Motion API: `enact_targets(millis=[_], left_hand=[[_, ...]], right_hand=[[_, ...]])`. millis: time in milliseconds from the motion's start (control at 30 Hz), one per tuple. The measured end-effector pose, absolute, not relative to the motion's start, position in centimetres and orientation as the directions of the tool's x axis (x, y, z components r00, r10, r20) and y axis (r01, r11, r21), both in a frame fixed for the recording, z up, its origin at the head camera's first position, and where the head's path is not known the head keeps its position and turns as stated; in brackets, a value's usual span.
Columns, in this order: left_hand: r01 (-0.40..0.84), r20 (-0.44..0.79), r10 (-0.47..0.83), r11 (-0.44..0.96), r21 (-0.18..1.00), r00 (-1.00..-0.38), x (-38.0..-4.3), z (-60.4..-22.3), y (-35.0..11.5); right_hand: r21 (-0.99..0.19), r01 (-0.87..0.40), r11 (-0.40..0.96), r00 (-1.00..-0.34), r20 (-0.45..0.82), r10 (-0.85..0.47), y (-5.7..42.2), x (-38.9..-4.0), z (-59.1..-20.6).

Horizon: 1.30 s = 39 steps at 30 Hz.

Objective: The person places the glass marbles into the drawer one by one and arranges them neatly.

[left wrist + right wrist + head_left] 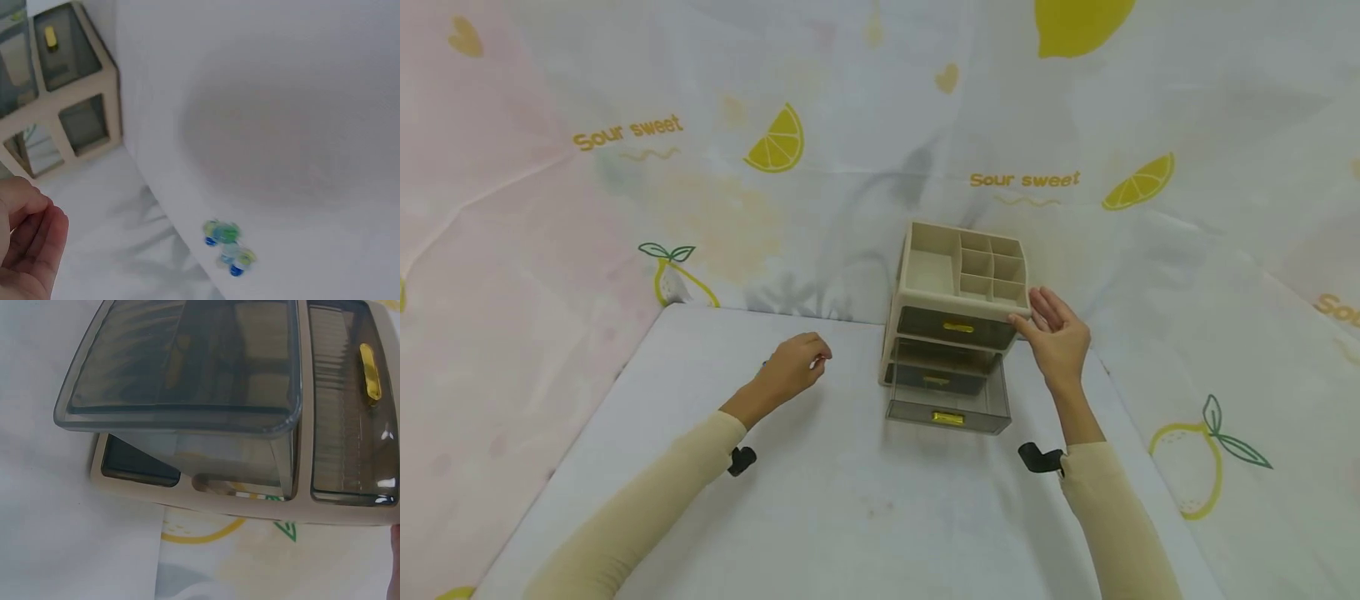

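A beige desktop drawer organizer (966,292) stands at the back of the table, with a divided top tray. Its middle drawer (951,410), smoky and see-through with a yellow handle, is pulled out; the top drawer (957,327) is in. My right hand (1058,340) rests on the organizer's upper right corner, thumb at the front edge and straight fingers along the side. To the left of the organizer my left hand (793,365) hovers over the table, fingers loosely curled, nothing seen in them. Small green, blue and yellow pieces (230,245) lie near it in the left wrist view.
Behind the white table (850,500) hangs a lemon-print cloth (842,167), close to the organizer's back. A black wrist mount (1041,458) sticks out from the right sleeve, another mount (742,461) from the left one.
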<state>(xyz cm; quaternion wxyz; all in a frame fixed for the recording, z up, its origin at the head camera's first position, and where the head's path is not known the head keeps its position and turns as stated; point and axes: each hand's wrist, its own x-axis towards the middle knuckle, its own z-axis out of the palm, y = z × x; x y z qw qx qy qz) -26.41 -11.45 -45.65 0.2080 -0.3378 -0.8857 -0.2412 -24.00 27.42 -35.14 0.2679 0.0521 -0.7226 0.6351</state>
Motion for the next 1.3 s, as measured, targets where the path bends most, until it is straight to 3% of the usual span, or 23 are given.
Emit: enact_targets(millis=[200,400,867,1300], left_hand=[[0.537,0.369,0.418,0.777,0.328,-0.830,-27.3,-47.7,-15.9],[0.409,0.248,0.334,0.828,0.383,-0.909,-27.6,-49.6,-18.6],[0.216,0.053,0.219,0.844,0.491,-0.974,-28.6,-51.1,-20.2],[0.230,0.077,0.222,0.824,0.518,-0.972,-28.8,-51.4,-20.1]], right_hand=[[-0.883,-0.426,0.196,-0.843,0.466,0.269,27.4,-24.0,-35.2],[-0.890,-0.412,0.195,-0.850,0.453,0.270,27.3,-24.0,-35.2],[-0.889,-0.413,0.198,-0.852,0.454,0.261,27.4,-23.9,-35.2],[-0.893,-0.404,0.199,-0.855,0.446,0.265,27.2,-23.8,-34.9]])
